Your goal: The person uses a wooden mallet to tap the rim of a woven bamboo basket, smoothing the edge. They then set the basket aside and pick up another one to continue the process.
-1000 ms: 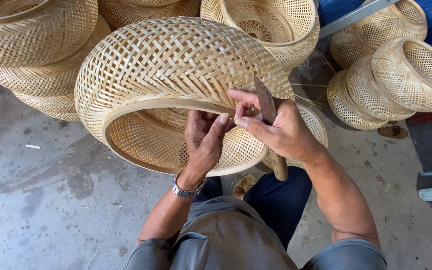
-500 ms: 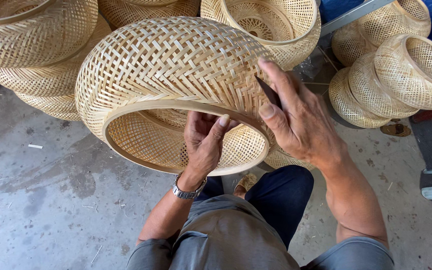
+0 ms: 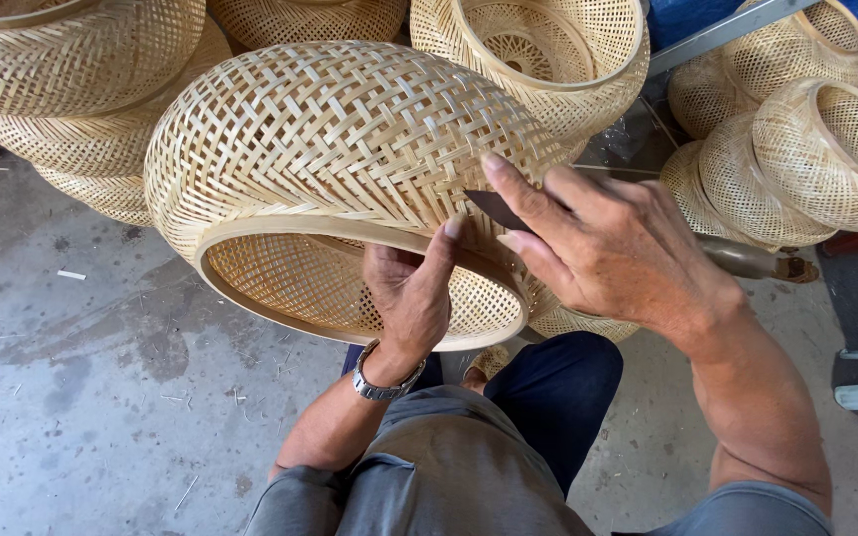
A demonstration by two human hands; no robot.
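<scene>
— What holds the round woven bamboo basket [image 3: 340, 149]?
— The left hand [image 3: 411, 298] grips its smooth bent rim from below, over the lap.
— And the right hand [image 3: 613, 248]?
— Closed around a dark flat blade [image 3: 497, 209], pressed against the basket's right side.

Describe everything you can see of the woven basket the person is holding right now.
The woven basket is a rounded, dome-like shell of pale bamboo-looking strips in an open diagonal weave, finished with a smooth flat rim band. It lies tilted on its side, its opening facing down toward the camera, showing a finer weave inside. The left hand grips the rim from inside, thumb over the band. The right hand presses a dark blade against its outer wall. Similar baskets crowd behind it.
</scene>
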